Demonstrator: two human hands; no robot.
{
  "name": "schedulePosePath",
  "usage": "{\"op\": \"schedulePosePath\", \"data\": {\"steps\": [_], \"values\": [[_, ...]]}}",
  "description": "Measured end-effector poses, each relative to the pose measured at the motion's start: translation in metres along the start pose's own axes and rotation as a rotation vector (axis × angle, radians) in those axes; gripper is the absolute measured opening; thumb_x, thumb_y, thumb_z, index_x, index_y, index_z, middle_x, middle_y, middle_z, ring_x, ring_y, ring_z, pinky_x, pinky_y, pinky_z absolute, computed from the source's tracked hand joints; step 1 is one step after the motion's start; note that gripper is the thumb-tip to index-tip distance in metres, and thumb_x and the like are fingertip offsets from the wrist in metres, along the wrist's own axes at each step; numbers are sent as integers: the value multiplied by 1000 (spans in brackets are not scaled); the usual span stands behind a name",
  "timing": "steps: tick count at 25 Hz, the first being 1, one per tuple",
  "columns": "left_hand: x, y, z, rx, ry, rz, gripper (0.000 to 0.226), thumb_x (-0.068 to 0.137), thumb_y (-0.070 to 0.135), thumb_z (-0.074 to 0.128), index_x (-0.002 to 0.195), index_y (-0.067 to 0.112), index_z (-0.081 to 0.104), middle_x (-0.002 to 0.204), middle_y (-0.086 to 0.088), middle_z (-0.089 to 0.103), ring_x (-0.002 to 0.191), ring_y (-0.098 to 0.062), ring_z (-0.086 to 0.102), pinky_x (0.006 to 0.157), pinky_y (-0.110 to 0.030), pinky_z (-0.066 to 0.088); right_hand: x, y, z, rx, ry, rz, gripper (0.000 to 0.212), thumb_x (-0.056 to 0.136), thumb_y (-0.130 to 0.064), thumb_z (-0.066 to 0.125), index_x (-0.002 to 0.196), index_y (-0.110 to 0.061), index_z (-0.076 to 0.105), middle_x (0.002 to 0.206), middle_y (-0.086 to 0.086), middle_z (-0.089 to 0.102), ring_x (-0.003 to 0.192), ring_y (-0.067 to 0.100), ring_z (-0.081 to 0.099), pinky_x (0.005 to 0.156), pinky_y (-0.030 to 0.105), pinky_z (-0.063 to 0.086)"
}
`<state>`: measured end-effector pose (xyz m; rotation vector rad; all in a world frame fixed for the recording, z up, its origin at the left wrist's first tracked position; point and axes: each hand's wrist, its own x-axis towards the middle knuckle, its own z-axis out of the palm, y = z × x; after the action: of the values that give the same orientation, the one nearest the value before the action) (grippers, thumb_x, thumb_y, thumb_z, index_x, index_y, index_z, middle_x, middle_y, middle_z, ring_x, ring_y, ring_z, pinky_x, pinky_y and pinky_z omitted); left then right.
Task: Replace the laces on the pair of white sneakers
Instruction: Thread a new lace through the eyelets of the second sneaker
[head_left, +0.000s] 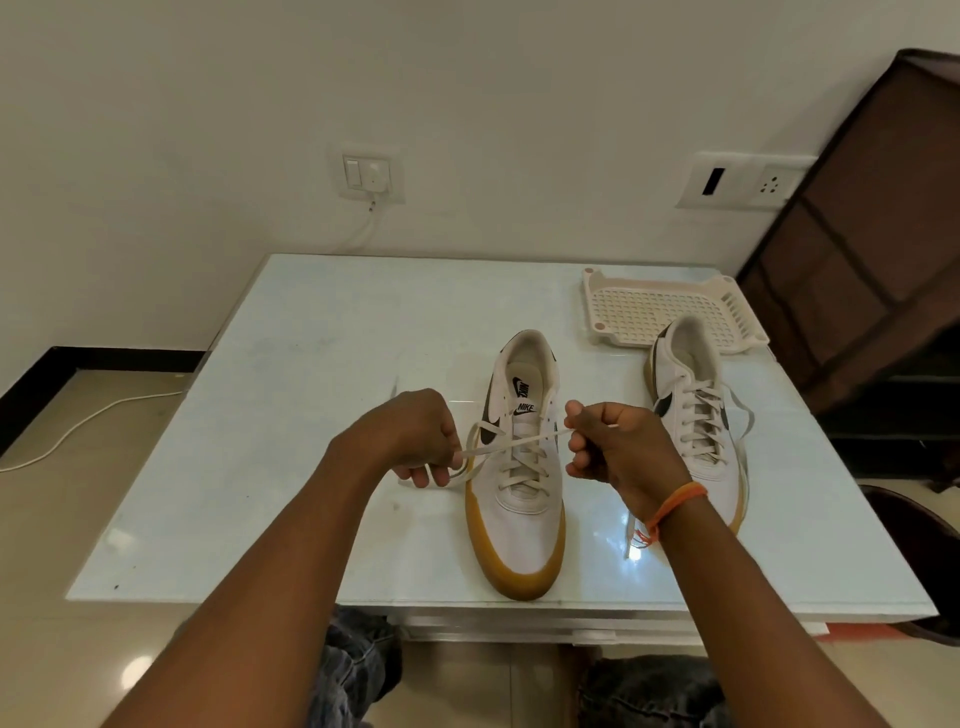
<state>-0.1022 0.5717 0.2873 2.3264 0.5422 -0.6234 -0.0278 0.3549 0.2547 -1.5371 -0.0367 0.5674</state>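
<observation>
A white sneaker (524, 525) with a tan sole and dark swoosh stands in the middle of the pale table (291, 467), toe toward me. Its cream lace (511, 444) is threaded through the eyelets, and the two free ends cross above the tongue. My left hand (415, 436) pinches one end to the left of the shoe. My right hand (613, 447) pinches the other end to the right. The second sneaker (691, 395), also laced, stands further right, partly hidden behind my right hand and wrist. A loose lace end (630, 540) lies under my right wrist.
A cream plastic grid tray (660, 312) lies at the table's back right, touching the second sneaker's heel. A dark brown cabinet (872, 234) stands to the right of the table. A white cable (93, 415) runs across the floor on the left. My knees are under the front edge.
</observation>
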Motion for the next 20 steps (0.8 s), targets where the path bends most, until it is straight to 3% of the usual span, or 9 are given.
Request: {"op": "schedulePosePath", "data": {"steps": [3, 6, 10, 12, 14, 16, 20], "values": [[3, -3, -3, 89, 18, -29, 10, 90, 15, 65, 88, 12, 75, 73, -2, 73, 54, -11, 59, 53, -20, 45, 3, 1, -9, -11, -61, 30, 15, 89, -11, 66, 92, 4, 65, 77, 19, 70, 63, 25, 70, 61, 34, 60], [6, -4, -5, 200, 52, -49, 9, 88, 19, 70, 89, 13, 76, 69, 3, 71, 54, -7, 57, 52, -20, 44, 6, -1, -12, -67, -170, 35, 16, 94, -7, 59, 104, 3, 66, 93, 23, 72, 86, 33, 72, 74, 38, 61], [13, 0, 2, 329, 149, 9, 22, 83, 32, 75, 89, 11, 74, 80, -1, 73, 80, -15, 67, 79, -34, 56, 12, -1, -6, -259, -172, 7, 10, 95, -8, 58, 104, -5, 61, 96, 18, 73, 86, 28, 73, 77, 41, 60], [13, 14, 10, 196, 239, 183, 19, 86, 29, 72, 91, 11, 73, 89, -2, 71, 82, -17, 67, 72, -28, 53, 13, -1, -2, -256, -185, -10, 9, 93, -12, 63, 99, -6, 58, 94, 16, 74, 85, 27, 73, 76, 41, 60], [8, 35, 23, -72, 197, 337, 16, 90, 26, 68, 97, 12, 71, 90, -2, 72, 71, -14, 69, 60, -19, 51, 12, -1, 0, -255, -212, -65, 12, 90, -15, 67, 92, -7, 58, 90, 15, 74, 85, 27, 73, 74, 41, 60], [10, 48, 35, -375, 101, 367, 17, 89, 22, 70, 100, 8, 68, 84, -9, 74, 66, -19, 72, 61, -22, 57, 11, 1, 0, -194, -170, -123, 14, 84, -13, 71, 87, -4, 61, 85, 16, 74, 83, 29, 73, 73, 42, 61], [20, 47, 31, -747, 0, 317, 27, 82, 9, 76, 103, -4, 67, 88, -20, 73, 78, -28, 74, 71, -31, 61, 18, 4, -6, -10, -125, -116, 29, 67, -20, 78, 85, 0, 69, 83, 17, 72, 81, 29, 70, 73, 40, 59]]}}
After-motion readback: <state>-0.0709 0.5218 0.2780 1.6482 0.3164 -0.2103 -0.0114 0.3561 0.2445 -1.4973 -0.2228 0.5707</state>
